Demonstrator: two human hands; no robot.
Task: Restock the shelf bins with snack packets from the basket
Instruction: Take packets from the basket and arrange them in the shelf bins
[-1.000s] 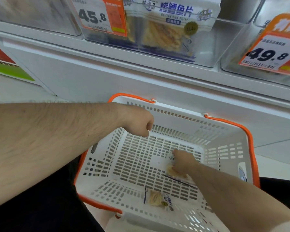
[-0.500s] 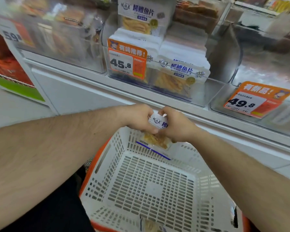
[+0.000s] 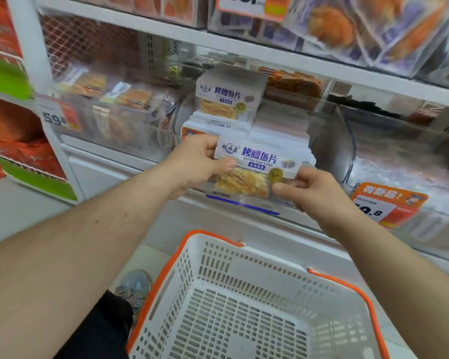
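Snack packet (image 3: 254,169) between left hand (image 3: 192,167) and right hand (image 3: 309,190).

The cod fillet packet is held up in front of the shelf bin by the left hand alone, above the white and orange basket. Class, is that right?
Not quite. The head view shows both hands on the cod fillet packet: the left hand grips its left edge and the right hand pinches its right edge. The rest holds: it is in front of the shelf bin, above the basket.

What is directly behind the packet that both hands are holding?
Behind the cod fillet packet stand white stacks of packets in a clear bin, one upright packet on top. The bin's front edge is covered.
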